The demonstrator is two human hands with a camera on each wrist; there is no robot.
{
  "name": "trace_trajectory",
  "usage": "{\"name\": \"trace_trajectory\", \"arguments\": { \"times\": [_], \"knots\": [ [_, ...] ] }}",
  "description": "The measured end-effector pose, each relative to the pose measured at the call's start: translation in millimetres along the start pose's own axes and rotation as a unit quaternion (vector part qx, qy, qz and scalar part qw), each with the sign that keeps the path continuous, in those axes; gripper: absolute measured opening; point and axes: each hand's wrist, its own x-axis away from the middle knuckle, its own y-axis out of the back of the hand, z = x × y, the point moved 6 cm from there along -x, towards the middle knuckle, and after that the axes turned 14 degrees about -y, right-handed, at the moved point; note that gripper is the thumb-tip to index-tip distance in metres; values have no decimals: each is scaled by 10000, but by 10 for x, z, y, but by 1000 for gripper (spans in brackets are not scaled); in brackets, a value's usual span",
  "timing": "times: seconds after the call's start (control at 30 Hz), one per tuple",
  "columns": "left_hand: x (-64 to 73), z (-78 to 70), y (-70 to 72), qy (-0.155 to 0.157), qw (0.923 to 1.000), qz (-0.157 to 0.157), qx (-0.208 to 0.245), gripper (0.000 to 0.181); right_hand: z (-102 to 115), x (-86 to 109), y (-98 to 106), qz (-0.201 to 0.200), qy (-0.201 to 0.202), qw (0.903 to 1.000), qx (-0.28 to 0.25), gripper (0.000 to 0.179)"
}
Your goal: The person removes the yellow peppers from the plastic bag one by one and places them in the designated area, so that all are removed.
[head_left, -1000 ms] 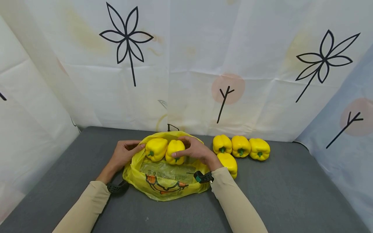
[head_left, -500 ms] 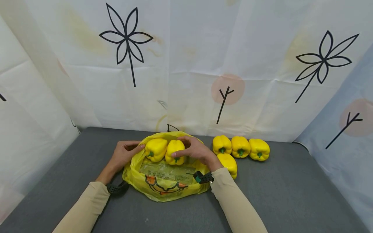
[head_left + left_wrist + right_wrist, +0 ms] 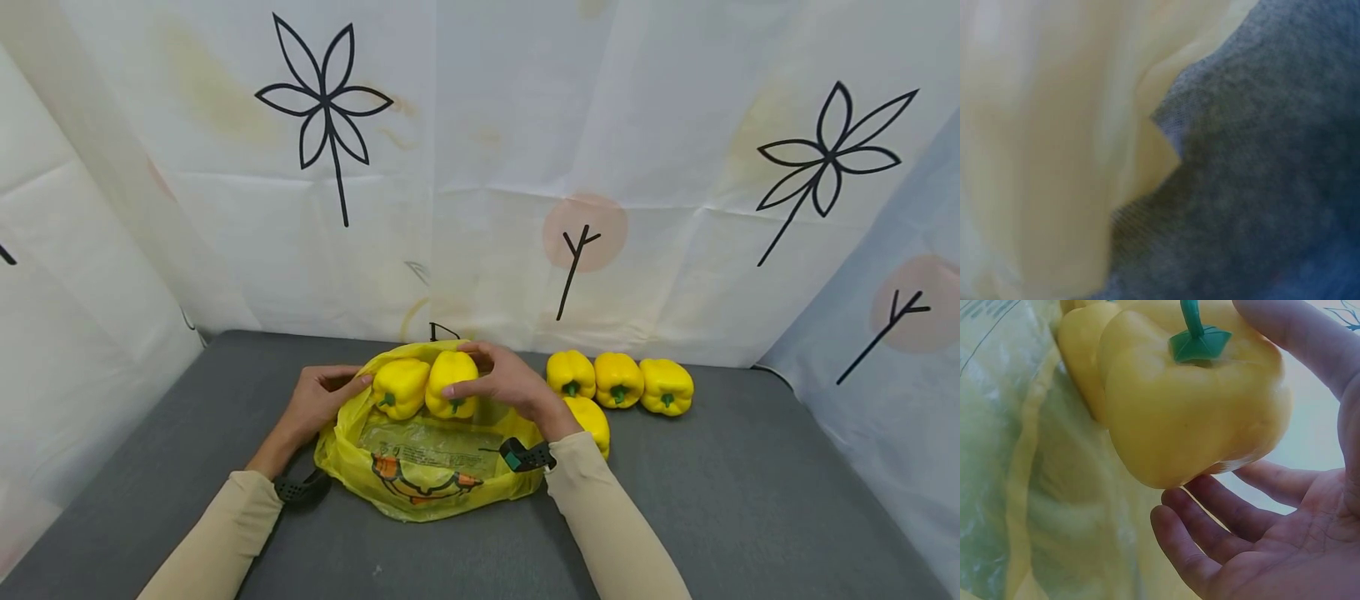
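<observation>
The head camera is looking forward and down over the table (image 3: 750, 500); the left wrist's is facing the bag (image 3: 1054, 156) closely, frame left; the right's is closely viewing a pepper (image 3: 1191, 425), upper centre, which the head view is sharing below centre.

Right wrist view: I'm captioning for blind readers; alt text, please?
A right hand holds a yellow bell pepper, its green stem at the top of the picture. At left are a second pepper, partly hidden, and a translucent yellow bag.

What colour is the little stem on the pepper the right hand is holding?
The stem is green. It shows best in the right wrist view.
</observation>
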Motion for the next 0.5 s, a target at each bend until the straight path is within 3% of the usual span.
{"name": "trace_trajectory", "arguments": {
  "times": [0.5],
  "knots": [
    [-3, 15, -2, 16, 10000, 1, 24, 28, 213, 156, 101, 232, 419, 9979, -446, 78]
  ]
}}
